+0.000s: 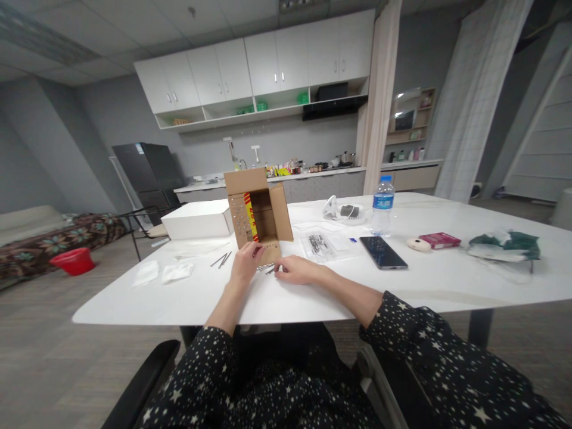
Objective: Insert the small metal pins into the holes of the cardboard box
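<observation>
An open cardboard box [257, 211] with a red and yellow label stands upright on the white table [313, 292], its flaps spread. My left hand [245, 262] rests at the box's lower front flap, fingers curled against it. My right hand [295, 269] lies on the table just right of it, fingertips pinched on thin metal rods [266, 267] that lie between the two hands. Two more loose rods [221, 260] lie to the left of my left hand.
A white box [196, 219] sits at the back left, clear plastic bags [319, 244] and a dark phone [383, 252] to the right. Further right are a water bottle [383, 205], a pink box [440, 239] and a green cloth [504, 244]. White wrappers [176, 271] lie left.
</observation>
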A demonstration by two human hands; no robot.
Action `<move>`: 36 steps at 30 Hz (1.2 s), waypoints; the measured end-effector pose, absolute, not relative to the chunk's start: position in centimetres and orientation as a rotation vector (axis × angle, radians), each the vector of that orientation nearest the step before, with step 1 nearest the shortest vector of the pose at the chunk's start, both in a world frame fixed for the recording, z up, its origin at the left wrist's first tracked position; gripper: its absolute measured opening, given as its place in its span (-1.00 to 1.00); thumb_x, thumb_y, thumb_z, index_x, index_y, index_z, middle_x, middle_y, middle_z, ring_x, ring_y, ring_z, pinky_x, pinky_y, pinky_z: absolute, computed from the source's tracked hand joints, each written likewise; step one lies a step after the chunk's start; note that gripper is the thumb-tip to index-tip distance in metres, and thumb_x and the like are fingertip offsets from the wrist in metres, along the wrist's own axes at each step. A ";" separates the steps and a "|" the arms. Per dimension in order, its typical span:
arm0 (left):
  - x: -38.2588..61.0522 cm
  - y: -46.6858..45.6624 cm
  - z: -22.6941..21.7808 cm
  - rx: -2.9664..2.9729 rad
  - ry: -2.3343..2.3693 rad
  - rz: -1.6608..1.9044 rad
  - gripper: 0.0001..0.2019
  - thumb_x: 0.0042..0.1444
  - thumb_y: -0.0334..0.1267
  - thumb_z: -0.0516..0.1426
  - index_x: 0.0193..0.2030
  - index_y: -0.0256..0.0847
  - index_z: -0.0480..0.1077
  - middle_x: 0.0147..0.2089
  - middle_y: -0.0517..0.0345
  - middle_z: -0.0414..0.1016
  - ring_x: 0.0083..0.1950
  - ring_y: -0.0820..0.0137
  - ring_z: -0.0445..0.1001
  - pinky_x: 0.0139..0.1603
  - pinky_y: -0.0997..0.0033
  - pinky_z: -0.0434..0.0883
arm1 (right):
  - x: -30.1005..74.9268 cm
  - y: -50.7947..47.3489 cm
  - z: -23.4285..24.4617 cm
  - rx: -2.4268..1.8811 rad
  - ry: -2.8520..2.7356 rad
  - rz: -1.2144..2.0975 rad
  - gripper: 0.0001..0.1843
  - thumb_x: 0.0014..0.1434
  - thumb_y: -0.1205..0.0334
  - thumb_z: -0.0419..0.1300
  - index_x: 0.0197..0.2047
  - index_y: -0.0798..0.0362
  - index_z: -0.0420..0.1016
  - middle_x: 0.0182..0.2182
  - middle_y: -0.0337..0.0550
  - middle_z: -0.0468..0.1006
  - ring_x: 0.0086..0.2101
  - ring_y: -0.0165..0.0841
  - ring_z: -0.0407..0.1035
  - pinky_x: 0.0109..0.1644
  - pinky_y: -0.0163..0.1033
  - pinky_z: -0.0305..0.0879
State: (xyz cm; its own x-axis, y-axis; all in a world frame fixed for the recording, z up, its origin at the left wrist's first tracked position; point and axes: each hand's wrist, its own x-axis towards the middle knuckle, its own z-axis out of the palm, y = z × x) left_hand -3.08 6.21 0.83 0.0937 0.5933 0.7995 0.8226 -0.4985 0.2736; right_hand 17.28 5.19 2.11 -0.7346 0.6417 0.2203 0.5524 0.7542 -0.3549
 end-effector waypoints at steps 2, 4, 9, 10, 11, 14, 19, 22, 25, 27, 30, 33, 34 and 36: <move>-3.2 6.2 0.6 -2.148 -1.406 -1.337 -0.82 0.19 -0.16 0.11 -0.33 -0.18 0.44 -0.35 0.12 0.49 -0.35 0.39 0.47 -0.27 0.42 0.39 | 17.3 5.2 2.1 -0.918 -2.623 0.386 -0.70 0.18 0.19 0.10 -0.09 0.09 0.54 -0.30 -0.05 0.59 -0.29 -0.28 0.42 -0.27 -0.31 0.17; -3.3 6.3 0.4 -2.173 -1.388 -1.313 -0.83 0.20 -0.17 0.11 -0.33 -0.18 0.44 -0.35 0.12 0.50 -0.34 0.39 0.47 -0.27 0.42 0.39 | 17.3 5.3 2.1 -0.914 -2.621 0.389 -0.70 0.17 0.19 0.10 -0.09 0.10 0.54 -0.30 -0.06 0.59 -0.29 -0.29 0.42 -0.27 -0.31 0.17; -3.4 6.4 0.1 -2.219 -1.379 -1.268 -0.86 0.19 -0.21 0.11 -0.33 -0.18 0.44 -0.34 0.11 0.51 -0.36 0.40 0.47 -0.28 0.41 0.40 | 17.3 5.5 1.8 -0.907 -2.626 0.382 -0.70 0.17 0.19 0.10 -0.09 0.09 0.55 -0.31 -0.07 0.59 -0.29 -0.29 0.42 -0.27 -0.32 0.18; -3.4 6.4 0.1 -2.235 -1.382 -1.253 -0.87 0.19 -0.22 0.11 -0.33 -0.18 0.44 -0.34 0.11 0.51 -0.37 0.40 0.47 -0.28 0.41 0.41 | 17.3 5.6 1.8 -0.907 -2.626 0.380 -0.70 0.17 0.19 0.10 -0.09 0.09 0.55 -0.32 -0.07 0.59 -0.30 -0.29 0.42 -0.27 -0.32 0.18; -3.4 6.3 0.1 -2.253 -1.383 -1.235 -0.87 0.18 -0.23 0.12 -0.33 -0.18 0.44 -0.34 0.11 0.52 -0.36 0.40 0.47 -0.28 0.40 0.41 | 17.2 5.6 1.8 -0.909 -2.625 0.381 -0.70 0.17 0.19 0.10 -0.10 0.09 0.55 -0.32 -0.08 0.59 -0.30 -0.29 0.42 -0.27 -0.32 0.18; -3.3 6.2 0.2 -2.287 -1.385 -1.195 -0.89 0.16 -0.25 0.13 -0.34 -0.18 0.45 -0.33 0.10 0.54 -0.33 0.37 0.49 -0.26 0.39 0.42 | 17.2 5.6 1.8 -0.919 -2.619 0.393 -0.71 0.17 0.19 0.11 -0.10 0.07 0.55 -0.32 -0.09 0.58 -0.30 -0.30 0.42 -0.27 -0.32 0.18; -3.3 6.2 0.2 -2.290 -1.399 -1.182 -0.88 0.17 -0.25 0.11 -0.33 -0.18 0.46 -0.31 0.08 0.57 -0.28 0.34 0.52 -0.20 0.35 0.44 | 17.2 5.6 1.8 -0.914 -2.614 0.404 -0.71 0.17 0.18 0.11 -0.10 0.07 0.54 -0.32 -0.09 0.58 -0.30 -0.30 0.41 -0.26 -0.32 0.18; -3.3 6.4 -0.1 -2.277 -1.444 -1.217 -0.87 0.16 -0.23 0.11 -0.29 -0.17 0.47 -0.28 0.06 0.58 -0.27 0.32 0.53 -0.18 0.33 0.45 | 17.3 5.6 1.7 -0.911 -2.610 0.405 -0.71 0.17 0.18 0.11 -0.11 0.07 0.54 -0.35 -0.10 0.57 -0.32 -0.31 0.41 -0.28 -0.32 0.18; -3.5 6.5 -0.4 -2.292 -1.553 -1.251 -0.86 0.13 -0.23 0.12 -0.22 -0.16 0.47 -0.29 0.05 0.59 -0.30 0.31 0.54 -0.21 0.32 0.45 | 17.3 5.5 1.8 -0.910 -2.606 0.411 -0.71 0.17 0.18 0.10 -0.11 0.06 0.54 -0.34 -0.11 0.57 -0.32 -0.31 0.41 -0.28 -0.31 0.19; -3.7 6.5 -0.5 -2.320 -1.622 -1.255 -0.83 0.11 -0.24 0.12 -0.17 -0.15 0.45 -0.31 0.08 0.59 -0.32 0.31 0.55 -0.23 0.32 0.45 | 17.3 5.5 1.8 -0.917 -2.605 0.413 -0.71 0.17 0.16 0.11 -0.10 0.05 0.54 -0.33 -0.11 0.57 -0.31 -0.30 0.42 -0.27 -0.30 0.19; -3.7 6.4 -0.6 -2.357 -1.670 -1.265 -0.79 0.08 -0.25 0.13 -0.13 -0.13 0.43 -0.33 0.12 0.59 -0.33 0.31 0.56 -0.25 0.33 0.45 | 17.2 5.4 1.8 -0.932 -2.603 0.414 -0.69 0.18 0.14 0.11 -0.09 0.05 0.54 -0.32 -0.11 0.58 -0.30 -0.29 0.42 -0.27 -0.29 0.20; -3.7 6.2 -0.4 -2.364 -1.682 -1.291 -0.79 0.06 -0.26 0.14 -0.13 -0.13 0.43 -0.34 0.13 0.59 -0.34 0.32 0.56 -0.26 0.33 0.45 | 17.3 5.4 1.8 -0.930 -2.601 0.422 -0.69 0.17 0.15 0.10 -0.09 0.04 0.55 -0.33 -0.11 0.58 -0.31 -0.30 0.41 -0.27 -0.29 0.21; -3.6 6.2 -0.4 -2.360 -1.685 -1.303 -0.78 0.06 -0.26 0.14 -0.12 -0.12 0.42 -0.34 0.13 0.59 -0.34 0.32 0.55 -0.26 0.33 0.45 | 17.3 5.4 1.8 -0.929 -2.599 0.426 -0.69 0.17 0.15 0.10 -0.09 0.04 0.55 -0.33 -0.11 0.57 -0.32 -0.30 0.41 -0.27 -0.29 0.21; -3.5 6.1 -0.3 -2.358 -1.686 -1.338 -0.77 0.07 -0.27 0.14 -0.10 -0.13 0.42 -0.32 0.12 0.60 -0.34 0.33 0.56 -0.25 0.33 0.45 | 17.3 5.4 1.8 -0.931 -2.595 0.432 -0.70 0.16 0.16 0.11 -0.09 0.04 0.55 -0.33 -0.12 0.57 -0.31 -0.31 0.41 -0.26 -0.30 0.21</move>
State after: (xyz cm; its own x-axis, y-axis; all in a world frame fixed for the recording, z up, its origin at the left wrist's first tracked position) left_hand -3.55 6.08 -0.29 0.0913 0.8011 0.5915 0.7580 -0.4412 0.4805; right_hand 17.29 5.42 1.82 -0.7233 0.6546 0.2200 0.5481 0.7379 -0.3937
